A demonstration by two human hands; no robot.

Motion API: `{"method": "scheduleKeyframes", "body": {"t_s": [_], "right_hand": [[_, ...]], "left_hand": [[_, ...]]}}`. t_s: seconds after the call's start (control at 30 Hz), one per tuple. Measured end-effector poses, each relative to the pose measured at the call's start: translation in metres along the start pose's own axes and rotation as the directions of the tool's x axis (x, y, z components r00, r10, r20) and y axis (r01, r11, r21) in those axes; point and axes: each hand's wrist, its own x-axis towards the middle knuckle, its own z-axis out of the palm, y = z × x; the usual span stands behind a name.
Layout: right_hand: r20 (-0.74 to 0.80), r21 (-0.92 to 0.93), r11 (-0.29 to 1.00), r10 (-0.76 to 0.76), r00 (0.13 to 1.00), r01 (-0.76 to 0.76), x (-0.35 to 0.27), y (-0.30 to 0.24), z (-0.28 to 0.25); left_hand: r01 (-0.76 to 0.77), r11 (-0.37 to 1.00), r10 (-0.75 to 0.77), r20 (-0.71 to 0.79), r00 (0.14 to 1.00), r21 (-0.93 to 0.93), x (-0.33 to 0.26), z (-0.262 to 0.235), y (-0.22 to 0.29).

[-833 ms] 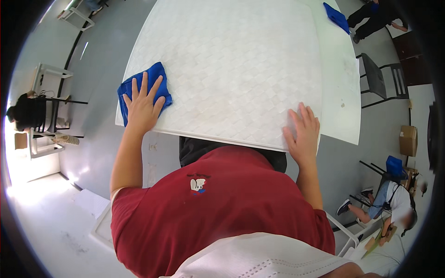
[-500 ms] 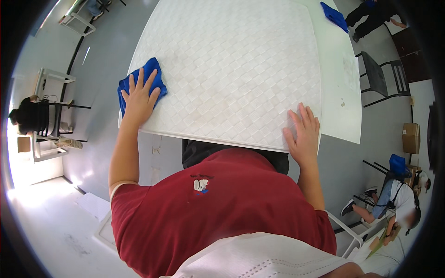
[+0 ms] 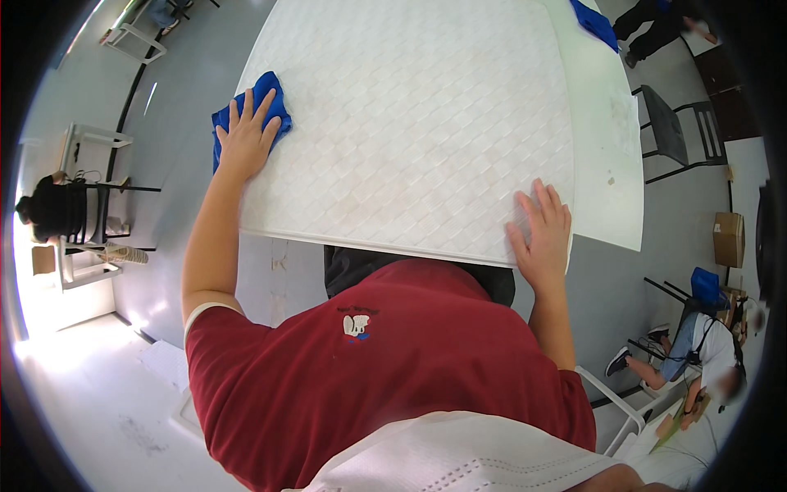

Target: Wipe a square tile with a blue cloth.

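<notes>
The left hand [image 3: 243,148] lies palm down with its fingers spread wide over the blue cloth [image 3: 281,105], covering it rather than gripping it. The cloth sits under and just around those fingers, showing on both sides and beyond the fingertips, at the left border of the white tabletop [image 3: 410,148].

The likeliest trouble is slipping. Because no fingers close round the cloth, only contact from above seems to hold it, so a quick push could leave it bunched or slide the hand off its front. The cloth's side to the left of the hand reaches about as far as the tabletop's border; whether any of it hangs over cannot be told. A little more drift that way could let it fold over the edge or drop.

The right hand [image 3: 541,242] is empty, fingers loosely spread on the tabletop, close to its near right corner. How hard it presses does not show. If it bears weight there, the tabletop could tip or shift, as its fixing is not visible. A smooth pale surface [image 3: 602,148] adjoins just right of that hand, and a sideways slip could carry the fingers over the border between the two.

The spare cloth [image 3: 596,26] lies well beyond the right hand, so stretching for it could upset balance.
</notes>
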Motion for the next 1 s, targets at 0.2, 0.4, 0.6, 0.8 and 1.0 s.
{"method": "scheduleKeyframes", "body": {"t_s": [0.2, 0.4, 0.6, 0.8, 1.0], "right_hand": [[-0.007, 0.027, 1.000, 0.010, 1.000, -0.010, 0.001, -0.001, -0.001], [-0.007, 0.031, 0.999, 0.020, 1.000, -0.020, -0.001, -0.001, -0.001], [0.006, 0.039, 0.999, 0.033, 0.999, -0.033, 0.001, -0.003, -0.003], [-0.008, 0.029, 0.999, 0.023, 1.000, -0.023, 0.002, -0.004, -0.005], [-0.027, 0.049, 0.998, 0.035, 0.999, -0.034, 0.003, -0.005, -0.003]], "left_hand": [[0.039, 0.998, -0.037, 0.042, 0.998, -0.056, 0.010, 0.005, -0.001], [-0.174, 0.969, 0.185, 0.046, 0.982, -0.174, 0.023, 0.002, 0.056], [-0.226, 0.974, 0.226, 0.026, 0.974, 0.002, 0.022, -0.003, 0.093], [-0.227, 0.974, 0.227, 0.011, 0.974, 0.012, 0.024, -0.003, 0.093], [-0.223, 0.975, 0.224, 0.046, 0.974, -0.013, 0.029, 0.001, 0.092]]}}
